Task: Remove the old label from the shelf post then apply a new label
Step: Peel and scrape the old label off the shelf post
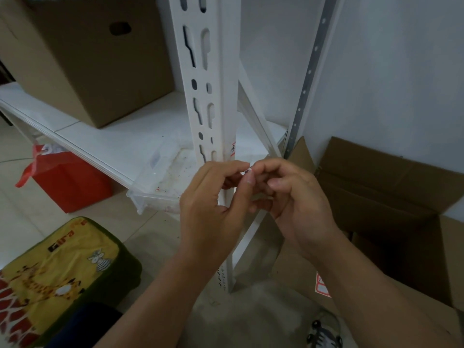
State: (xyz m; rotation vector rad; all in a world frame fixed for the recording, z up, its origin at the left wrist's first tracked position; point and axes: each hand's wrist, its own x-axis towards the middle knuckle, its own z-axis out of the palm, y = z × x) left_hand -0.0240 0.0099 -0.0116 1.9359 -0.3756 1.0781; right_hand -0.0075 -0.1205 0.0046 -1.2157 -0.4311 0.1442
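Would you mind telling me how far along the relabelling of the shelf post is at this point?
Done: hard to say; a label with red edging sits on the white shelf post just above the hands, and whether it is old or new cannot be told. In hand: the left hand and right hand meet at a small piece in front of the post. Left: a red-bordered label sheet lies on the flattened cardboard below.

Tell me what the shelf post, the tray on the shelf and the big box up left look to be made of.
Shelf post: likely white-painted metal, a folded angle with punched keyhole slots and scuffed, grimy paint. Tray: clear, glossy plastic; the shelf shows through its walls. Box: brown matte corrugated cardboard, with a cut hand hole and folded edges.
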